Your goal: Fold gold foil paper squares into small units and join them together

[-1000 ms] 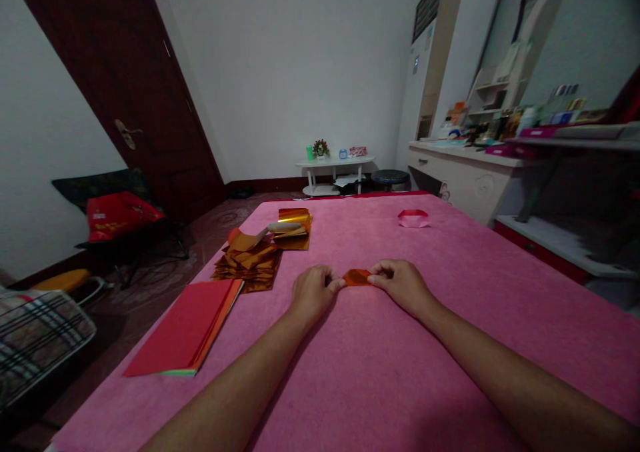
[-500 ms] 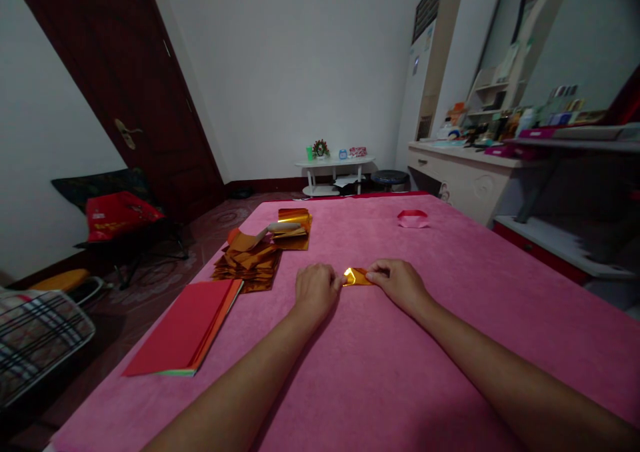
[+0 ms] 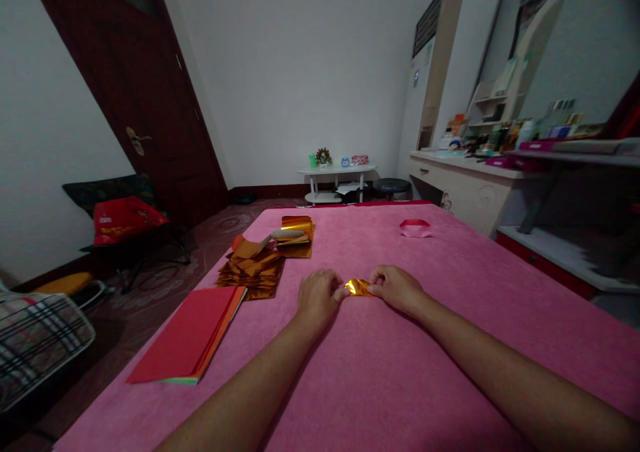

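A small folded piece of shiny gold foil paper (image 3: 358, 287) lies low over the pink cloth (image 3: 360, 372), between my two hands. The fingers of my left hand (image 3: 320, 296) pinch its left end. Its right end is pinched between the thumb and fingers of my right hand (image 3: 398, 287). To the left sits a pile of folded gold paper (image 3: 253, 271), with a flatter stack of gold foil sheets (image 3: 296, 247) just behind it. A pale-handled tool (image 3: 287, 235) rests across both; its kind is unclear.
Red and other coloured sheets (image 3: 185, 332) lie at the table's left edge. A pink, red-rimmed folded paper ring (image 3: 415, 228) stands at the far right of the cloth. A chair holding a red bag (image 3: 127, 220) is left, a white dresser (image 3: 460, 179) right.
The view has tilted slightly, so everything appears a little lower. The gold foil paper now looks more crumpled or bent between my fingers; both hands keep their pinch.
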Demonstrator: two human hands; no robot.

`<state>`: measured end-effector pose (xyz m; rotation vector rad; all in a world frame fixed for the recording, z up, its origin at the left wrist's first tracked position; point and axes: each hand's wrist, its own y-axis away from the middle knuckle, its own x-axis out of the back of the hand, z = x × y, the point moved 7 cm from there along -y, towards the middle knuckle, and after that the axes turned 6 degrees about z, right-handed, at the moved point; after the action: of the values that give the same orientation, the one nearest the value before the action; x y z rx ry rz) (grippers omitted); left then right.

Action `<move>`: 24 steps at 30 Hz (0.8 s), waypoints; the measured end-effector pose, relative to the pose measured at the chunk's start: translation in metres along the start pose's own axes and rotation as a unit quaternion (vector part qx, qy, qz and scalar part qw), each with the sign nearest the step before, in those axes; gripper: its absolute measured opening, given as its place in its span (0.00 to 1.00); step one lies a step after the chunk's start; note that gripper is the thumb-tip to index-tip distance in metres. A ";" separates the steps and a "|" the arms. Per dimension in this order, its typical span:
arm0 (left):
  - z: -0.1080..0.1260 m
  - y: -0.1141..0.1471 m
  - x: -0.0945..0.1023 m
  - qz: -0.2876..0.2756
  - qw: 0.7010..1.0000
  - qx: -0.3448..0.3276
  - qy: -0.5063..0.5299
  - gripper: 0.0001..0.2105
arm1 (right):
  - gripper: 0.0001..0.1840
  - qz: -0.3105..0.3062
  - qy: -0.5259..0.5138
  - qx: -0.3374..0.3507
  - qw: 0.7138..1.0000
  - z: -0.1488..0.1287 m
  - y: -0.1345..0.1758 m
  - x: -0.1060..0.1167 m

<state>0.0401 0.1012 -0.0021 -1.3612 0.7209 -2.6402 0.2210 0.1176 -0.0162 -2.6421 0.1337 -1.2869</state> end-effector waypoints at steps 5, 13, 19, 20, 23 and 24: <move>-0.003 -0.003 -0.006 0.006 0.986 -0.005 0.166 0.08 | 0.04 0.040 -0.143 0.049 0.988 -0.011 0.007 0.002; -0.005 -0.001 0.005 0.039 0.960 0.015 0.278 0.08 | 0.05 0.068 -0.221 0.095 0.968 -0.033 0.016 0.009; -0.002 0.001 0.006 0.031 0.946 0.046 0.319 0.08 | 0.04 0.095 -0.193 0.155 0.964 -0.043 0.025 0.015; 0.000 0.001 0.007 0.029 0.945 0.041 0.322 0.07 | 0.05 0.095 -0.196 0.158 0.963 -0.044 0.025 0.016; 0.006 0.003 0.008 0.018 0.945 0.018 0.326 0.07 | 0.06 0.082 -0.214 0.162 0.960 -0.047 0.027 0.018; 0.009 0.004 0.008 0.012 0.944 0.010 0.328 0.07 | 0.06 0.075 -0.219 0.163 0.959 -0.048 0.028 0.018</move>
<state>0.0420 0.0917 0.0070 -0.4268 0.7427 -3.0699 0.1943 0.0809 0.0201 -2.4967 0.0479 -0.5931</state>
